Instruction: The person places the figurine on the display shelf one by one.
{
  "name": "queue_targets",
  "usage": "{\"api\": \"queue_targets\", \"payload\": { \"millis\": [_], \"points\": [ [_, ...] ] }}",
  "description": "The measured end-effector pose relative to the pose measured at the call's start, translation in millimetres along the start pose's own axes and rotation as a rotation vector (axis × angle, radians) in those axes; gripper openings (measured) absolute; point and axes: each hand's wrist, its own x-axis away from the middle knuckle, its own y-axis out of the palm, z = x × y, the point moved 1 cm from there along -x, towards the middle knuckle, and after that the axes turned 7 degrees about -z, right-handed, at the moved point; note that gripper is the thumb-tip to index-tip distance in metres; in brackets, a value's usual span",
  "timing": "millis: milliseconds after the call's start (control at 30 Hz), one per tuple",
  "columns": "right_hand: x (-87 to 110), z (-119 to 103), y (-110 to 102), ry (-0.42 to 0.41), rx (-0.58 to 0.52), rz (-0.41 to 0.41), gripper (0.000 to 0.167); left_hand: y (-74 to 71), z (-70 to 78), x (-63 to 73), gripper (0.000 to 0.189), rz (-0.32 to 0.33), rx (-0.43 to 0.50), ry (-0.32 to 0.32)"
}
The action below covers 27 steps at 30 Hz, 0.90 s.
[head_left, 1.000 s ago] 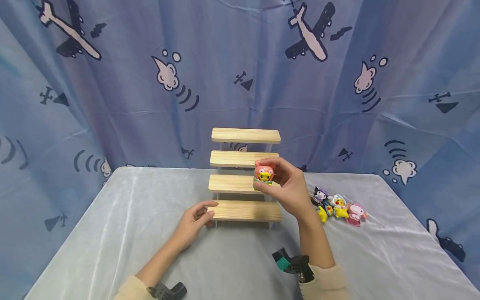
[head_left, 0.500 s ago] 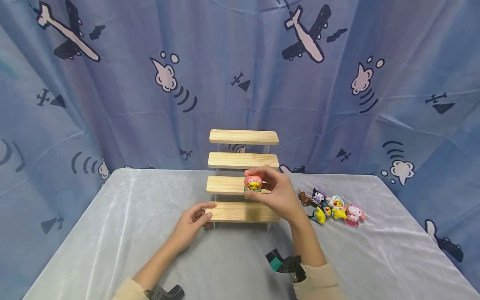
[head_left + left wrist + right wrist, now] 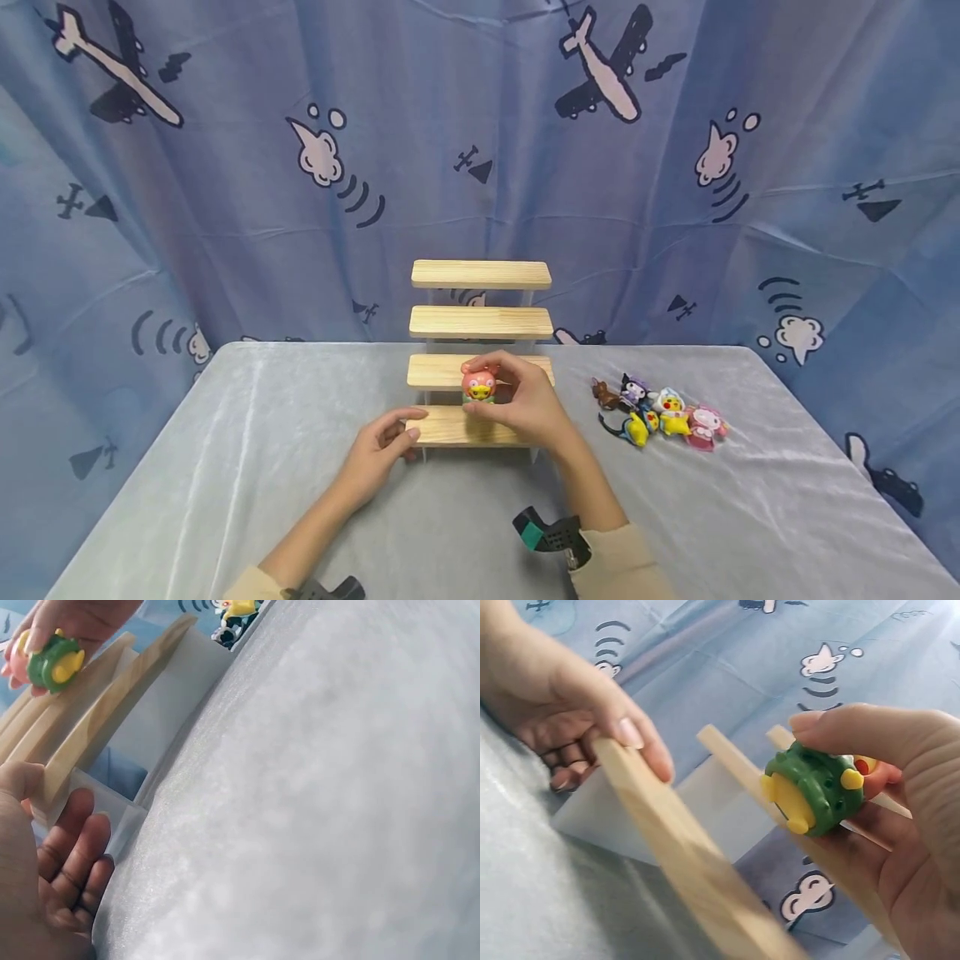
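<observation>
My right hand (image 3: 521, 404) pinches a small toy figurine (image 3: 478, 384) between thumb and fingers. It has a pink hooded head, a yellow face and a green body; its yellow feet (image 3: 791, 802) show in the right wrist view. The figurine is held just over the lowest board of a four-tier wooden display stand (image 3: 442, 427). At that board's left end, my left hand (image 3: 384, 446) grips the stand, the thumb (image 3: 22, 778) against the wood and other fingers (image 3: 79, 847) by the translucent side support.
To the right of the stand several toy figurines lie in a cluster, among them a brown one (image 3: 604, 395), a yellow one (image 3: 636, 429) and a pink one (image 3: 705, 425). A pale cloth (image 3: 262, 467) covers the table. Behind it hangs a blue curtain (image 3: 420, 167) with airplane prints.
My right hand has moved left and down with the figurine, from in front of the upper boards to just over the lowest one. The left hand keeps its grip on the stand.
</observation>
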Motion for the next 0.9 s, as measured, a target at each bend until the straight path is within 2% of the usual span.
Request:
{"api": "queue_targets", "payload": {
  "millis": [233,433,900],
  "points": [
    [-2.5,5,8,-0.041,0.024,-0.017,0.043,-0.6,3.8,-1.4,0.029,0.006,-0.013,-0.035],
    [-2.8,11,11,-0.066,-0.014,-0.013,0.044,1.1,4.4,-5.4,0.03,-0.001,-0.019,-0.047],
    [0.6,15,25,-0.074,0.013,-0.016,0.045,-1.1,2.5,1.3,0.029,-0.003,-0.017,-0.009]
  ]
}}
